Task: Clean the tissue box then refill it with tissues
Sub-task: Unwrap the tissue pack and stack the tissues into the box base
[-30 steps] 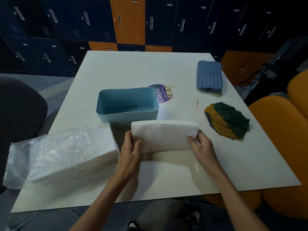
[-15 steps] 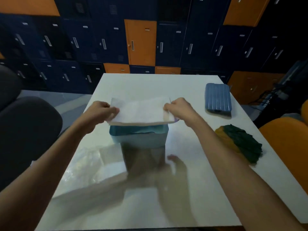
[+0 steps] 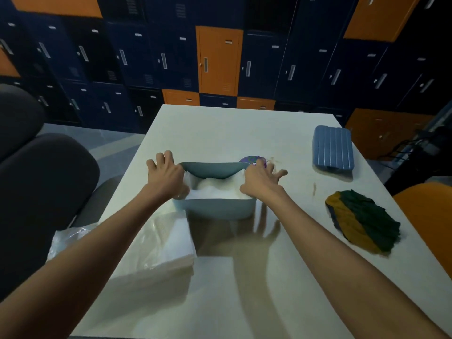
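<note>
Left hand (image 3: 166, 174) and right hand (image 3: 259, 179), fingers splayed, gripping nothing, press tissues (image 3: 215, 189) into the blue tissue box (image 3: 215, 209).

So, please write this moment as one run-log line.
step: refill | left hand: tissue box left end, fingers spread | right hand: right end, fingers spread | tissues: inside box | lid: off, on table
</note>
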`<action>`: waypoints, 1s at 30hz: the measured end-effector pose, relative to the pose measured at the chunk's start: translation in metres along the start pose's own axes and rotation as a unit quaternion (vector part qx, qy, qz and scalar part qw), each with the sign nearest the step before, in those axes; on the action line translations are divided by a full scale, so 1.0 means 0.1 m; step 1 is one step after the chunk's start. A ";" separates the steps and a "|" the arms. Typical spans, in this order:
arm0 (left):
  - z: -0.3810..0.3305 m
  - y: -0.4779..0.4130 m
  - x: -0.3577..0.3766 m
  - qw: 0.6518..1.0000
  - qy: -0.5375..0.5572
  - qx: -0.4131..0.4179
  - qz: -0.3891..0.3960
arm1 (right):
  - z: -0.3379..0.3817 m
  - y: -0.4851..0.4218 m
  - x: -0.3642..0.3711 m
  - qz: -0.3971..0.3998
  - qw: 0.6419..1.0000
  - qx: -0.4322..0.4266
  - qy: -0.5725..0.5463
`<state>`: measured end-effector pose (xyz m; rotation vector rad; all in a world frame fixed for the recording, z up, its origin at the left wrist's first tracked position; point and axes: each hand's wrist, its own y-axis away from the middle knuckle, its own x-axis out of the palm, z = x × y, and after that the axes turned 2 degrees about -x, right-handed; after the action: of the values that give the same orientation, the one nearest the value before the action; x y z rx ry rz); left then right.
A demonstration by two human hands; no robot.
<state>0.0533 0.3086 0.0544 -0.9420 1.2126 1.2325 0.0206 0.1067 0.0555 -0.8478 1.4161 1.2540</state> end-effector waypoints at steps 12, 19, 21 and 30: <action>-0.06 -0.07 0.12 0.997 -0.071 0.010 -0.020 | 0.09 -0.05 0.10 0.022 0.998 0.019 0.059; 0.02 -0.08 -0.05 0.988 -0.049 0.087 -0.121 | 0.14 0.00 -0.11 -0.182 0.981 -0.057 0.045; 0.00 -0.09 -0.09 0.989 -0.054 0.119 -0.071 | 0.17 0.03 -0.18 -0.135 0.984 -0.113 0.017; -0.15 -0.18 0.13 0.978 -0.142 0.154 0.007 | 0.24 -0.02 -0.02 0.060 0.991 -0.108 0.051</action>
<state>0.0680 0.2937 0.0373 -0.5123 1.1402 1.1067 0.0289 0.1293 0.0584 -0.9966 1.4486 1.4939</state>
